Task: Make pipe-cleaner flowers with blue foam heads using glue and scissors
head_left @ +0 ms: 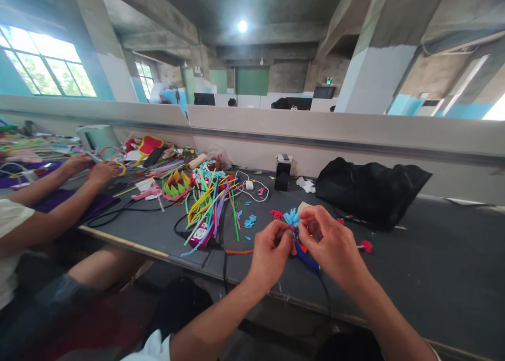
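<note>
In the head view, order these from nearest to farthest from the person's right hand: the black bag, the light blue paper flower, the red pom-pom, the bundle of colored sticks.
1. light blue paper flower, at the fingers of the right hand
2. red pom-pom, just to its right on the table
3. black bag, behind it, toward the wall
4. bundle of colored sticks, far to the left
</note>
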{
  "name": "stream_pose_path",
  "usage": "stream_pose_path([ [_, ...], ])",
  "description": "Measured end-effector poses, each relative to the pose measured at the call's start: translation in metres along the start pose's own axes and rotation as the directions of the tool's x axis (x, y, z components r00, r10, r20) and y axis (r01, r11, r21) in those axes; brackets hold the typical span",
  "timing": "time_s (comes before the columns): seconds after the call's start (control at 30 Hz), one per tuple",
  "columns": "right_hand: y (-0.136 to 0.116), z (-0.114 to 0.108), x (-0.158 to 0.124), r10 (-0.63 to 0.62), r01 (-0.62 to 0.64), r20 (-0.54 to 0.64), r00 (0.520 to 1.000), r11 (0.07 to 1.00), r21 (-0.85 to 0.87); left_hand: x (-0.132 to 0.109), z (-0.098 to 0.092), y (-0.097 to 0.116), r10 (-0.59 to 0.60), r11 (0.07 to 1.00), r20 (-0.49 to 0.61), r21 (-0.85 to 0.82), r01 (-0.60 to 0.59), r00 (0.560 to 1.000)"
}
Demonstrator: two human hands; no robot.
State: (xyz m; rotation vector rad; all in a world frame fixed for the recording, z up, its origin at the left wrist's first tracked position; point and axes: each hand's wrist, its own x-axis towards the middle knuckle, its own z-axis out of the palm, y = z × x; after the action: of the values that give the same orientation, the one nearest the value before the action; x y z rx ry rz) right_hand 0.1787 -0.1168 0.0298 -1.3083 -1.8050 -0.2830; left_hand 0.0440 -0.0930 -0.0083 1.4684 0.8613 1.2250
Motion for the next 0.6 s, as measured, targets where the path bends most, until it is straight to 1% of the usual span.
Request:
stream_pose_path([
  [0.3,0.001,-0.001,-0.001,0.035,-0.035,0.024,0.999,0.999,-0.007,-0.002,0.002,-0.002,0.043,0.998,0.004,0.042,-0.043,0.999],
  [0.47,0.007,0.000,-0.005,0.075,-0.075,0.046,0.996,0.997,0.000,-0.002,0.002,-0.006,0.022,1.000,0.013,-0.003,-0.022,1.000],
  [0.6,0.006,-0.003,-0.008,0.109,-0.109,0.047,0.993,0.994,0.003,-0.002,0.002,-0.011,-0.033,0.996,0.028,-0.078,0.035,0.999],
])
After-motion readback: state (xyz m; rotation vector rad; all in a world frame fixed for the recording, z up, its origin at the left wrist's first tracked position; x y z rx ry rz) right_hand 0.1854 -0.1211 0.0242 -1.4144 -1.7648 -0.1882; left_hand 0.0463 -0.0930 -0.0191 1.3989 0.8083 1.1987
